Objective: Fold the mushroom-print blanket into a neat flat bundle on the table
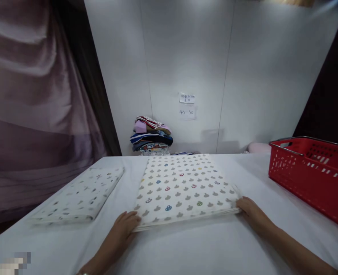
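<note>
A white folded cloth [183,183] with grey and coloured mushroom-like prints lies spread on the white-covered table in front of me. My left hand [126,227] is closed on its near left corner, fingers on top. At the near right corner, my right hand [247,208] pinches the layered edge, which is lifted slightly above the table. Both thumbs are mostly hidden. To the left lies another folded white cloth [81,194] with small scattered dark prints, touched by neither hand.
A red plastic basket [309,172] with metal handles stands on the right of the table [192,252]. Behind the far edge rises a stack of folded fabrics [152,137] against the white wall. A pinkish curtain [34,107] hangs at the left.
</note>
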